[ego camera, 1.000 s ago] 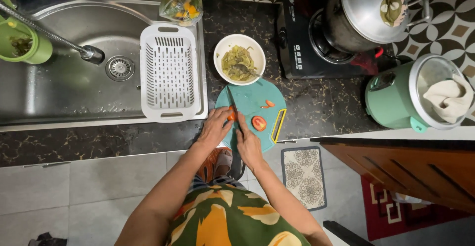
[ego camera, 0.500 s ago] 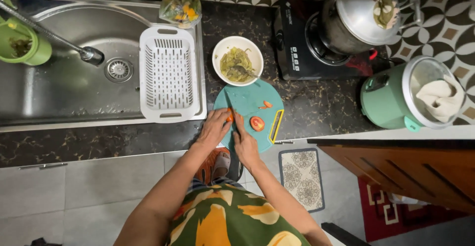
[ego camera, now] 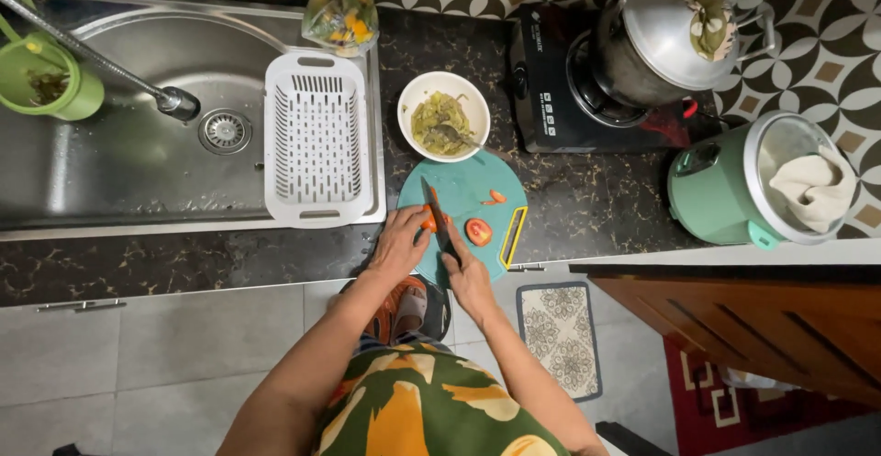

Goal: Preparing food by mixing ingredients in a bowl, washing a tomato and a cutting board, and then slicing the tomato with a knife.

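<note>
A round teal cutting board lies on the dark counter in front of me. My left hand presses a piece of red tomato down on the board. My right hand grips a black-handled knife whose blade runs across that piece. A tomato half lies cut side up just right of the knife, and a small tomato slice sits farther back on the board.
A white bowl of green food with a spoon stands behind the board. A white drainer basket rests at the steel sink. A black cooktop with a steel pot and a green rice cooker are at right.
Both hands stay on the board with the knife at the tomato piece; the camera view has shifted slightly. Nothing was picked up or let go.
</note>
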